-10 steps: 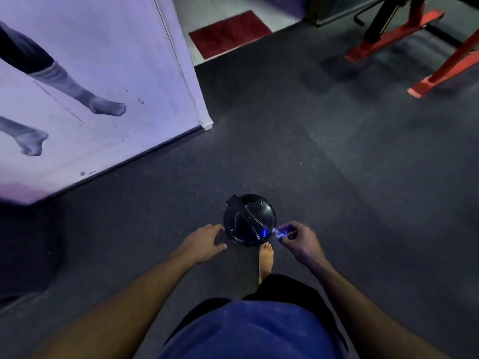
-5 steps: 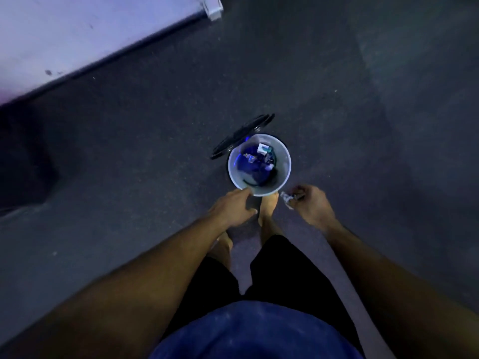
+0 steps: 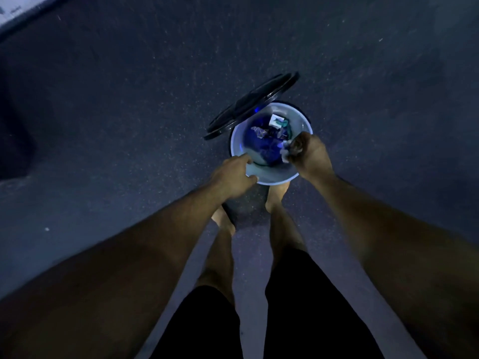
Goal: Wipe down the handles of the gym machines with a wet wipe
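A small round pedal bin (image 3: 269,177) stands on the dark floor in front of my feet, its black lid (image 3: 252,104) tipped up at the far left side. Inside lie crumpled scraps and a blue liner. My right hand (image 3: 308,154) hovers over the bin's right rim and pinches a crumpled white wet wipe (image 3: 285,151) in its fingertips. My left hand (image 3: 233,177) rests against the near left rim, fingers loosely bent, holding nothing. My right foot (image 3: 277,195) is at the bin's base.
Dark speckled rubber flooring (image 3: 129,99) spreads all around. A pale wall base (image 3: 15,11) shows at the top left corner. A dark shape (image 3: 13,141) sits at the left edge. No gym machines are in view.
The bin's lid was shut, then swung up. My right hand has moved with the wipe from beside the bin to over its opening. The view has tilted further down.
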### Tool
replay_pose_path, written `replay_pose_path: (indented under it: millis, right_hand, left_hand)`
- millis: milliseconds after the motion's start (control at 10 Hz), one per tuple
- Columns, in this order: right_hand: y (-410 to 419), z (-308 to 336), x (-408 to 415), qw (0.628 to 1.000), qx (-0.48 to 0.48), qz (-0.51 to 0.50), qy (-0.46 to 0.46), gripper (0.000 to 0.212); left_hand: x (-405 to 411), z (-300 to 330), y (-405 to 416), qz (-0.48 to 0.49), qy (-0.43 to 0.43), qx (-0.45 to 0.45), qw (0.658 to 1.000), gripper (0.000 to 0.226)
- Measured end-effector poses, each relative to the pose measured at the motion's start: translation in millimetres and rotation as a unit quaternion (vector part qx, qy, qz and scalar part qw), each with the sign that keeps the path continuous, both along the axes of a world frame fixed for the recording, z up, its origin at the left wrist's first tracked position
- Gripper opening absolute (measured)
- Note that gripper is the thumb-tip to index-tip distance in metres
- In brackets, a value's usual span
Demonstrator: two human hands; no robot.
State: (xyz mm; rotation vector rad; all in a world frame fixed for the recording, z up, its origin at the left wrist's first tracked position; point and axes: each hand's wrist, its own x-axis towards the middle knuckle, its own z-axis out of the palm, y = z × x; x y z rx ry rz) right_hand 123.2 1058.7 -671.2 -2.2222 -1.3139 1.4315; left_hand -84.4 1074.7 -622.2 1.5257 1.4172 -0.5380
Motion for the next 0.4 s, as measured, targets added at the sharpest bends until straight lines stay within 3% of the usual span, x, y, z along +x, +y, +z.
replay_pose_path:
  millis: [200, 400]
  right_hand:
    - [2.1, -13.5, 7.7, 0.997, -0.049, 0.054, -0.017, 0.014]
    - [-13.4, -6.3, 18.7, 0.997, -0.078, 0.023, 0.009, 0.018]
  left_hand:
    - [2.4, -4.8, -2.7, 0.018, -0.01, -0.018, 1.0, 0.051]
    - [7.6, 5.2, 2.4, 0.022, -0.024, -0.013, 0.999, 0.05]
